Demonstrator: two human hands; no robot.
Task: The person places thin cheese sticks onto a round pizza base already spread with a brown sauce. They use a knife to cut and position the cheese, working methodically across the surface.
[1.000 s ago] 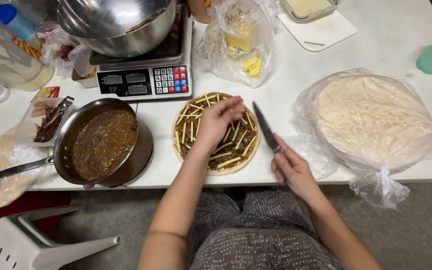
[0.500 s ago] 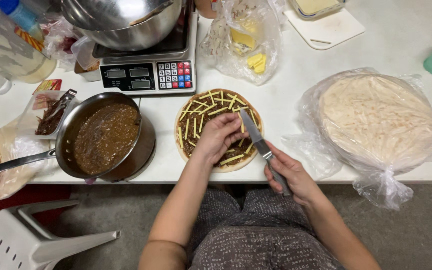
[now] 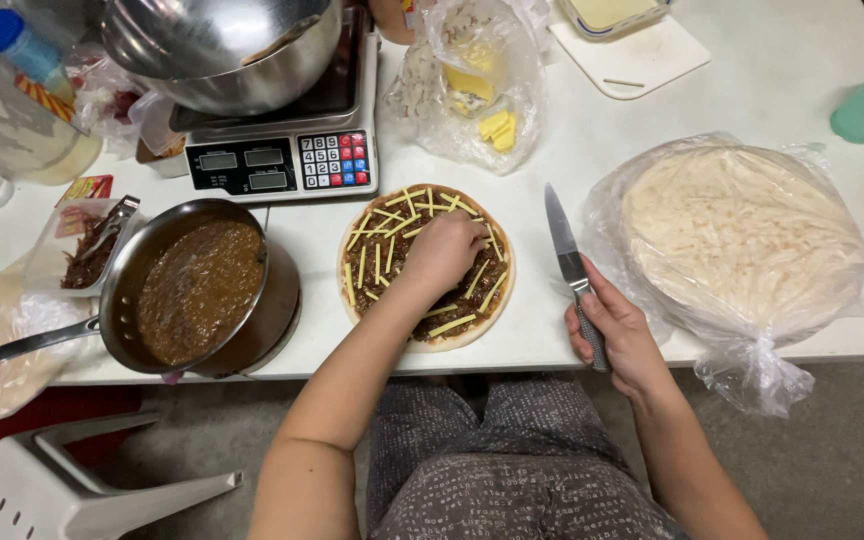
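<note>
A round flatbread (image 3: 472, 325) spread with dark sauce and strewn with yellow cheese sticks lies on the white table near its front edge. My left hand (image 3: 444, 250) rests on its middle, fingers bent down among the cheese sticks. My right hand (image 3: 620, 335) grips the handle of a kitchen knife (image 3: 564, 250) to the right of the flatbread. The blade points away from me and lies just above the table, apart from the flatbread.
A pan of brown sauce (image 3: 197, 290) stands at the left. Behind it a metal bowl (image 3: 227, 45) sits on a digital scale (image 3: 282, 160). A bag of cheese pieces (image 3: 472, 85) lies behind the flatbread. Bagged plain flatbreads (image 3: 737, 240) lie at the right, a white chair (image 3: 82, 480) below left.
My right hand has drawn the knife off the flatbread to its right side. My left hand has shifted up to the flatbread's middle.
</note>
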